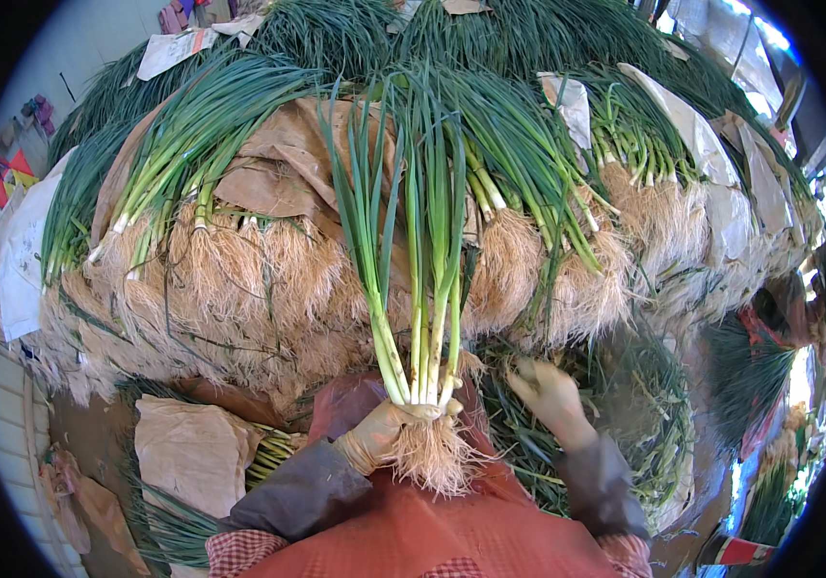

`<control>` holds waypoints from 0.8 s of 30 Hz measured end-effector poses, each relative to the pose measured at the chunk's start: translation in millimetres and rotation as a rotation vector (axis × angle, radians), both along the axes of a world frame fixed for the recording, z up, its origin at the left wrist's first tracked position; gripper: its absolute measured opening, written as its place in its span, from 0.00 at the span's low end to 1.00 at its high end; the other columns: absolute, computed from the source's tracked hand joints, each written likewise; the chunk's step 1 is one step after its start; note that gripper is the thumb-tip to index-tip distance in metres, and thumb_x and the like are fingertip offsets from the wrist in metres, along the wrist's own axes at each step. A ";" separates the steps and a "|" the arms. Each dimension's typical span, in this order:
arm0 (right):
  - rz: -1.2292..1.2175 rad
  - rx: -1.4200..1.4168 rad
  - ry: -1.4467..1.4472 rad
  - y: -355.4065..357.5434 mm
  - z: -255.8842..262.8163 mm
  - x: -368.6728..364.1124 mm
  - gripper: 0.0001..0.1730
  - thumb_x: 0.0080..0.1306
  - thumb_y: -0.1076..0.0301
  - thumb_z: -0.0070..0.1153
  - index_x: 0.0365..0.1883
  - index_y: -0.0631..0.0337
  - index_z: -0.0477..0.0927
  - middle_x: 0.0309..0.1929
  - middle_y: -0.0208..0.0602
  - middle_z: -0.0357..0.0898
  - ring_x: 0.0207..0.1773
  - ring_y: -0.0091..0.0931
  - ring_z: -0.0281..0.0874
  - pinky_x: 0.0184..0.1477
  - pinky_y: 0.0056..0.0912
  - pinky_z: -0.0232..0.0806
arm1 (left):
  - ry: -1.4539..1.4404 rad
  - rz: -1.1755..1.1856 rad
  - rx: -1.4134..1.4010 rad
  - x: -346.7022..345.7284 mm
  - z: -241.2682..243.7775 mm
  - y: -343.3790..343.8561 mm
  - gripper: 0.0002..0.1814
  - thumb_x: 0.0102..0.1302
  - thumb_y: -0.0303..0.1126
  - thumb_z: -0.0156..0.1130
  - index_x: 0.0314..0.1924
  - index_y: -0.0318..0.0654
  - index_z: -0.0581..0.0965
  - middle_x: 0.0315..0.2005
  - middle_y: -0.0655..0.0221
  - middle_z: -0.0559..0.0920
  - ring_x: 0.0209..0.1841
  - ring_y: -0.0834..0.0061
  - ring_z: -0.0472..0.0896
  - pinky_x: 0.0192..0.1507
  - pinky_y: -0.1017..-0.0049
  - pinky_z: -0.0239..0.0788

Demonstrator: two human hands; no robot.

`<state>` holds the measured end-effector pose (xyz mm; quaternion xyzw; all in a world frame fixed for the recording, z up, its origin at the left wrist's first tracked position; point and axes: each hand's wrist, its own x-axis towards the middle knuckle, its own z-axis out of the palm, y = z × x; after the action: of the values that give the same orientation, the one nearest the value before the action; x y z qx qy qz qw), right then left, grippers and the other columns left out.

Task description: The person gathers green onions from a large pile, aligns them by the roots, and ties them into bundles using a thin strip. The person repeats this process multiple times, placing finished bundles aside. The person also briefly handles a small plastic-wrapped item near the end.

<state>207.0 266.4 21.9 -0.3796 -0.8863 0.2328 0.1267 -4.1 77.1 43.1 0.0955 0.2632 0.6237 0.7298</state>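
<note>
My gloved left hand (376, 431) is closed around a small bunch of green onions (423, 347) at the base of their white stalks. The bunch stands upright before my chest, with its pale roots (433, 455) hanging below the hand and its long green leaves reaching up over the pile. Off to the right, my right hand (548, 399) is blurred, with fingers apart and nothing visible in it. Beneath that hand lies a heap of loose leaves and trimmings (528, 441).
A large pile of green onions (239, 253) spans the front, roots towards me. Brown cloth (283, 173) and pale sheets (684, 123) lie among them. At lower left a paper-like sheet (192, 451) covers more stalks. Another bundle of green leaves (749, 376) is at the right.
</note>
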 end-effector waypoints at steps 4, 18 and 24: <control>0.144 -0.113 0.290 41.6 -18.4 -126.0 0.21 0.61 0.61 0.65 0.48 0.65 0.79 0.40 0.46 0.83 0.40 0.36 0.83 0.42 0.34 0.74 | 0.176 0.068 -0.018 4.1 17.3 -0.3 0.24 0.58 0.24 0.66 0.56 0.34 0.73 0.37 0.69 0.79 0.43 0.74 0.79 0.48 0.75 0.72; -0.055 -1.206 0.707 -29.0 49.5 -120.1 0.11 0.68 0.62 0.60 0.38 0.62 0.78 0.17 0.22 0.68 0.15 0.13 0.57 0.17 0.16 0.49 | 0.137 0.272 -0.111 23.3 7.4 -6.0 0.19 0.59 0.18 0.61 0.52 0.32 0.74 0.44 0.64 0.81 0.46 0.71 0.82 0.53 0.70 0.74; -0.024 -1.279 0.777 -37.5 32.6 -82.5 0.10 0.68 0.64 0.58 0.32 0.59 0.74 0.24 0.29 0.74 0.27 0.20 0.70 0.33 0.24 0.64 | 0.155 0.303 -0.095 17.4 -8.5 -12.2 0.20 0.60 0.19 0.62 0.53 0.33 0.74 0.45 0.66 0.80 0.45 0.71 0.82 0.51 0.72 0.75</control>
<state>124.4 229.0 54.5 -0.2795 -0.4654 0.8186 0.1877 13.3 65.0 34.6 0.0681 0.3593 0.7044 0.6084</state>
